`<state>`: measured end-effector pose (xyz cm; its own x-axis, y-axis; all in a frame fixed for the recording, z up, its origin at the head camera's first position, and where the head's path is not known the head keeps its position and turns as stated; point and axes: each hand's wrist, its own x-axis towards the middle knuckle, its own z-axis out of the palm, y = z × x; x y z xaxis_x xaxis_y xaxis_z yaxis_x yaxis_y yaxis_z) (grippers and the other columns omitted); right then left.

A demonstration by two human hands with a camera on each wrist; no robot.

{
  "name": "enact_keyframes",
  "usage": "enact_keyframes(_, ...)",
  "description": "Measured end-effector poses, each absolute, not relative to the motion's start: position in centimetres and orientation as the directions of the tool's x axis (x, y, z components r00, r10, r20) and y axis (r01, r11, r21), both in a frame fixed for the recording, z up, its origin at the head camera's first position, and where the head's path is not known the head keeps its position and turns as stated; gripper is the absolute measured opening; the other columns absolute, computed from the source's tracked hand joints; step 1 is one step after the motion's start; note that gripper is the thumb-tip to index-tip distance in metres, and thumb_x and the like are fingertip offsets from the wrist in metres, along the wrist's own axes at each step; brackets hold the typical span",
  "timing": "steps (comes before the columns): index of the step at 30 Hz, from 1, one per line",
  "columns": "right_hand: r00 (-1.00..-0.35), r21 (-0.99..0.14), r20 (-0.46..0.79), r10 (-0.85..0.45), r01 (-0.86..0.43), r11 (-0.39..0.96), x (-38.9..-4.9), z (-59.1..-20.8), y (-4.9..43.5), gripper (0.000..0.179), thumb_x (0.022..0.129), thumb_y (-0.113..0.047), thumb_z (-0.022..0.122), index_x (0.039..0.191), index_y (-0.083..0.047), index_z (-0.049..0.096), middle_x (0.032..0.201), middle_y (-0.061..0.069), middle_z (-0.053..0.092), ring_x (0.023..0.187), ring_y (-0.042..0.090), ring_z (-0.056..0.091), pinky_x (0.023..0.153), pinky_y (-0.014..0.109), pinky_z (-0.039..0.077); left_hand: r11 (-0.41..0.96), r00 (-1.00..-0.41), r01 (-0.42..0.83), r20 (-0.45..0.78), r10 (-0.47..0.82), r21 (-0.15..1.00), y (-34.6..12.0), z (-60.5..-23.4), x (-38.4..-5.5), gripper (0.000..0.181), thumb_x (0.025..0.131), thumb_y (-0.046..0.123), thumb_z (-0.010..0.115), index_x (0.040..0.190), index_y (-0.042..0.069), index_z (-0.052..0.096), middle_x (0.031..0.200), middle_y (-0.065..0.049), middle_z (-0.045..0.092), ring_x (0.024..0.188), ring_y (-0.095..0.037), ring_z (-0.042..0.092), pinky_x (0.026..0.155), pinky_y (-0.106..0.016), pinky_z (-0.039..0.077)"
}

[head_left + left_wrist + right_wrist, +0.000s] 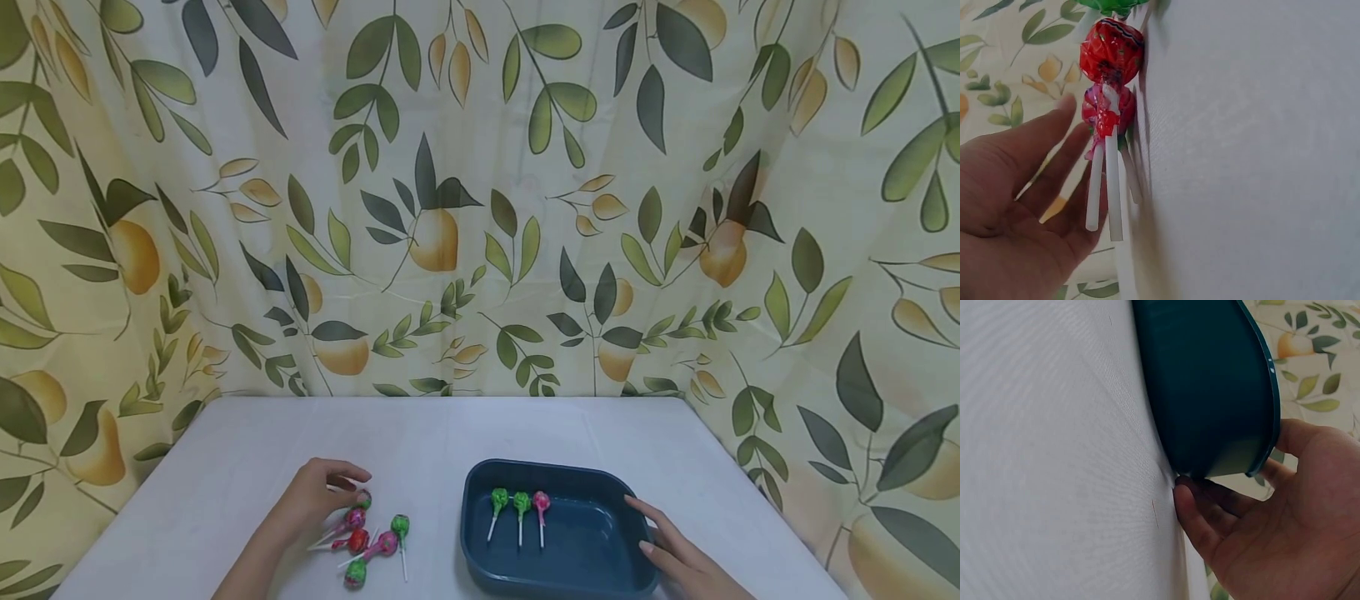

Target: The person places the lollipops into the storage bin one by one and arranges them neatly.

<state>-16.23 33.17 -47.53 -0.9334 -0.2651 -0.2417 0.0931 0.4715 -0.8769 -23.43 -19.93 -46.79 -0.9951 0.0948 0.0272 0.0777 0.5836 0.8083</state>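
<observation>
My left hand [318, 496] reaches over a loose group of wrapped lollipops, its fingertips by the farthest green lollipop [363, 498]; no firm grip shows. In the left wrist view its fingers spread behind a red lollipop [1112, 53] and a pink one [1090, 112], apart from the red one. A dark blue tray [585, 575] sits to the right. My right hand [682, 554] holds the tray's right end, thumb at the rim and fingers low against the outer wall. Inside the tray, two green lollipops [521, 502] and a pink lollipop [541, 501] lie in a row.
Nearer me in the group lie a pink lollipop [387, 543] and two more green lollipops [401, 525], sticks pointing various ways. A white cloth [435, 450] covers the table. Behind it hangs a leaf-and-fruit patterned curtain [480, 292].
</observation>
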Motion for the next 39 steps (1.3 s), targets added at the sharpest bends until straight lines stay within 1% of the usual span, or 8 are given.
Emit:
enact_keyframes(3, -0.931, -0.882, -0.234, -0.280, 0.083, 0.463, -16.2, -47.5, 33.2, 0.070, 0.111, -0.036, 0.047, 0.164, -0.007, 0.013, 0.164, 0.036, 0.003, 0.143, 0.066, 0.013, 0.103, 0.079, 0.027, 0.607, -0.997, 0.027, -0.025, 0.076, 0.794, -20.2, -47.0, -23.5, 0.023, 0.081, 0.003, 0.086, 0.101, 0.014, 0.082, 0.102, 0.001, 0.072, 0.093, -0.019, 0.065, 0.086, -0.047, 0.054)
enact_keyframes(6, -0.930, -0.886, -0.225, -0.290, 0.071, 0.459, -16.2, -47.4, 33.2, 0.069, 0.111, -0.034, 0.047, 0.164, -0.006, 0.012, 0.164, 0.036, 0.002, 0.142, 0.066, 0.012, 0.102, 0.079, 0.027, 0.621, -0.996, 0.008, -0.050, 0.075, 0.784, -20.3, -47.3, -23.5, 0.022, 0.082, 0.003, 0.085, 0.102, 0.013, 0.083, 0.101, 0.000, 0.073, 0.093, -0.019, 0.065, 0.088, -0.049, 0.053)
enact_keyframes(16, -0.935, -0.873, -0.243, -0.259, 0.094, 0.479, -16.3, -47.5, 33.5, 0.069, 0.111, -0.036, 0.047, 0.164, -0.007, 0.012, 0.164, 0.037, 0.004, 0.142, 0.066, 0.015, 0.102, 0.077, 0.031, 0.624, -0.992, 0.018, -0.063, 0.108, 0.781, -20.3, -47.6, -23.9, 0.025, 0.087, 0.000, 0.079, 0.104, 0.018, 0.083, 0.107, 0.001, 0.073, 0.095, -0.017, 0.064, 0.092, -0.051, 0.051)
enact_keyframes(21, -0.924, -0.888, -0.226, -0.308, 0.065, 0.455, -16.2, -47.4, 33.5, 0.068, 0.112, -0.033, 0.045, 0.164, -0.005, 0.011, 0.164, 0.037, 0.001, 0.142, 0.067, 0.011, 0.102, 0.079, 0.028, 0.639, -0.993, 0.003, -0.074, 0.093, 0.769, -20.4, -47.6, -23.8, 0.026, 0.088, -0.003, 0.077, 0.102, 0.019, 0.083, 0.106, 0.002, 0.073, 0.092, -0.017, 0.063, 0.089, -0.048, 0.052)
enact_keyframes(24, -0.922, -0.892, -0.223, -0.316, 0.062, 0.448, -16.2, -47.5, 33.5, 0.068, 0.112, -0.033, 0.045, 0.164, -0.005, 0.010, 0.163, 0.038, 0.001, 0.142, 0.067, 0.011, 0.101, 0.080, 0.028, 0.641, -0.993, -0.010, -0.082, 0.082, 0.767, -20.4, -47.5, -23.7, 0.026, 0.087, -0.003, 0.077, 0.101, 0.018, 0.083, 0.104, 0.003, 0.072, 0.090, -0.018, 0.060, 0.085, -0.045, 0.051)
enact_keyframes(31, -0.923, -0.893, -0.221, -0.315, 0.062, 0.446, -16.2, -47.5, 33.5, 0.068, 0.112, -0.033, 0.045, 0.164, -0.005, 0.010, 0.163, 0.038, 0.001, 0.142, 0.067, 0.011, 0.100, 0.080, 0.028, 0.619, -0.993, 0.019, -0.058, 0.104, 0.785, -20.6, -47.6, -23.5, 0.031, 0.080, -0.007, 0.079, 0.101, 0.015, 0.082, 0.098, 0.002, 0.071, 0.086, -0.019, 0.059, 0.077, -0.038, 0.050)
enact_keyframes(39, -0.930, -0.880, -0.233, -0.283, 0.077, 0.468, -16.2, -47.4, 33.2, 0.069, 0.111, -0.035, 0.047, 0.164, -0.006, 0.013, 0.164, 0.036, 0.002, 0.142, 0.067, 0.012, 0.101, 0.080, 0.027, 0.644, -0.992, 0.032, -0.053, 0.113, 0.765, -20.6, -47.9, -23.6, 0.030, 0.079, -0.003, 0.083, 0.101, 0.018, 0.083, 0.101, 0.003, 0.071, 0.086, -0.018, 0.059, 0.078, -0.038, 0.049)
